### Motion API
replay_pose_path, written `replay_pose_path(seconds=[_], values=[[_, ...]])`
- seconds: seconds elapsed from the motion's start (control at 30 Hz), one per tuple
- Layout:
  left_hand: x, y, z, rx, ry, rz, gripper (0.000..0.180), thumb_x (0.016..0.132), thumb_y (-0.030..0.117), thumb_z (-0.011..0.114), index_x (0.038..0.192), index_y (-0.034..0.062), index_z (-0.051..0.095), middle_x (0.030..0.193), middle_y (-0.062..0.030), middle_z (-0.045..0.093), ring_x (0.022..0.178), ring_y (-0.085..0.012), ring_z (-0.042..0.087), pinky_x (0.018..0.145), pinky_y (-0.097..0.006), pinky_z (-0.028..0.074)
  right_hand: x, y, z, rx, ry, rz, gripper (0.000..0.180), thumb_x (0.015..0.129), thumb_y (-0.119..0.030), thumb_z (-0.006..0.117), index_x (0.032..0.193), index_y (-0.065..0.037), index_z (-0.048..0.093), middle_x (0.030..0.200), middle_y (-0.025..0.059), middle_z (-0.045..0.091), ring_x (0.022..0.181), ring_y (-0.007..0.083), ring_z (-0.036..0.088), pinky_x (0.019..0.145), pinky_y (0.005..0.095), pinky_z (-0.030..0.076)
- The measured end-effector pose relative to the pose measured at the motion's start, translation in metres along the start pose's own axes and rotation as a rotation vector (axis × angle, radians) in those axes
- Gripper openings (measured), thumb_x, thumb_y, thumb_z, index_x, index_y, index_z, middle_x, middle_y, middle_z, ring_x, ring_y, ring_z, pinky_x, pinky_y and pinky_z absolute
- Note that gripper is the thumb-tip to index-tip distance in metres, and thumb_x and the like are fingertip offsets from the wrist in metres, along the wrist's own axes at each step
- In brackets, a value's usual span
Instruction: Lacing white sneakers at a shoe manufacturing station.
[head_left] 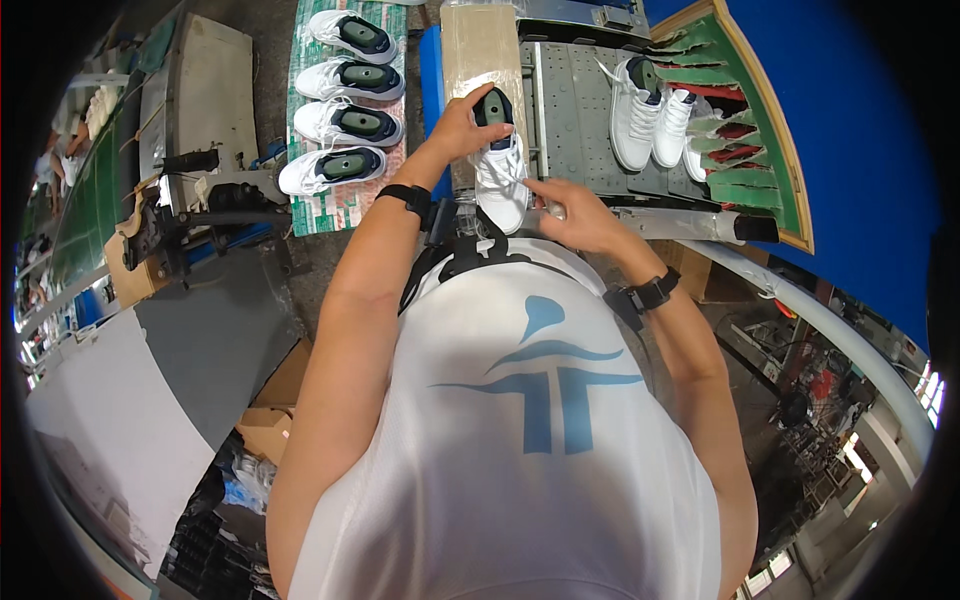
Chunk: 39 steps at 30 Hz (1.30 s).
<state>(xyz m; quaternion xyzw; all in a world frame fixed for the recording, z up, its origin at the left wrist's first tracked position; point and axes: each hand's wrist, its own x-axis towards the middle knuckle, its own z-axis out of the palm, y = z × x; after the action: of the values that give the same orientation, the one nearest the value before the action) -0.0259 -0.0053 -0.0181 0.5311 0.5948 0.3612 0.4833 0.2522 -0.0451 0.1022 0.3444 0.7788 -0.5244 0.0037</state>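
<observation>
The head view looks down over the person's white shirt [520, 440], smooth fabric with a blue printed emblem. Both bare forearms reach forward, each with a black band at the wrist.

The left hand [462, 128] is curled around the heel end of a white sneaker [500, 170], fingers wrapped over the collar, where a dark rounded insert fills the opening. The shoe's upper looks smooth and slightly glossy, with white laces down the front; its toe points back toward the person's chest. The right hand [572, 212] lies just beside the toe end, forefinger stretched toward the shoe and the other fingers loosely bent; whether its fingertips press on the shoe or only meet it, I cannot tell.

Beyond the fingers of the left hand lies a flat brown cardboard strip [478, 45]. To the right of both hands runs a grey metal slatted surface [575, 110], matte and ribbed, carrying a pair of white sneakers [648, 115] side by side. Further right stands a green wooden-framed rack [760, 130] with slanted slots.

Left of the left hand, well apart, four more white sneakers [345, 100] with dark insides lie in a column on a patterned green-and-white sheet [325, 205]. A dark machine arm [190, 225] stands further left, clear of both hands.
</observation>
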Motion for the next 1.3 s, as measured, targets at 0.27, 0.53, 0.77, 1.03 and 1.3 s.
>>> replay_pose_path(seconds=[0.27, 0.53, 0.77, 1.03, 1.3], values=[[0.002, -0.003, 0.003, 0.087, 0.034, 0.042, 0.095, 0.078, 0.031, 0.096, 0.157, 0.0002, 0.051, 0.125, -0.0177, 0.077, 0.109, -0.0221, 0.075, 0.096, -0.036, 0.058, 0.034, 0.013, 0.023, -0.521, 0.304, -0.180, 0.063, 0.079, -0.016, 0.068, 0.134, 0.012, 0.062, 0.099, 0.0228, 0.065, 0.094, 0.0402, 0.064, 0.089, 0.0511, 0.050], [0.002, -0.003, 0.005, -0.017, 0.045, 0.066, 0.094, 0.079, 0.029, 0.097, 0.156, -0.0004, 0.052, 0.124, -0.0155, 0.077, 0.109, -0.0195, 0.074, 0.097, -0.035, 0.058, -0.006, -0.026, 0.031, -0.476, 0.214, -0.135, 0.064, 0.079, -0.018, 0.068, 0.133, 0.016, 0.062, 0.096, 0.0241, 0.066, 0.092, 0.0400, 0.065, 0.087, 0.0513, 0.050], [0.002, -0.009, 0.005, -0.077, 0.007, -0.001, 0.095, 0.079, 0.030, 0.097, 0.156, 0.0001, 0.051, 0.122, -0.0170, 0.077, 0.107, -0.0213, 0.075, 0.096, -0.035, 0.059, 0.017, -0.011, 0.022, -0.317, 0.257, -0.133, 0.067, 0.080, -0.017, 0.068, 0.141, 0.009, 0.061, 0.100, 0.0253, 0.065, 0.094, 0.0443, 0.065, 0.089, 0.0510, 0.052], [0.005, -0.015, 0.007, -0.052, 0.016, 0.027, 0.095, 0.079, 0.030, 0.097, 0.156, -0.0003, 0.051, 0.122, -0.0170, 0.077, 0.105, -0.0211, 0.075, 0.095, -0.035, 0.059, 0.046, 0.012, 0.036, -0.342, 0.215, -0.231, 0.065, 0.079, -0.020, 0.068, 0.137, 0.009, 0.063, 0.104, 0.0270, 0.069, 0.099, 0.0443, 0.067, 0.095, 0.0520, 0.052], [0.005, -0.006, 0.003, 0.010, -0.026, -0.029, 0.098, 0.077, 0.030, 0.098, 0.158, 0.0009, 0.050, 0.121, -0.0180, 0.077, 0.104, -0.0217, 0.075, 0.092, -0.036, 0.060, 0.018, -0.002, 0.025, -0.108, 0.079, -0.028, 0.069, 0.081, -0.017, 0.065, 0.145, 0.008, 0.058, 0.111, 0.0251, 0.067, 0.106, 0.0424, 0.066, 0.096, 0.0473, 0.053]])
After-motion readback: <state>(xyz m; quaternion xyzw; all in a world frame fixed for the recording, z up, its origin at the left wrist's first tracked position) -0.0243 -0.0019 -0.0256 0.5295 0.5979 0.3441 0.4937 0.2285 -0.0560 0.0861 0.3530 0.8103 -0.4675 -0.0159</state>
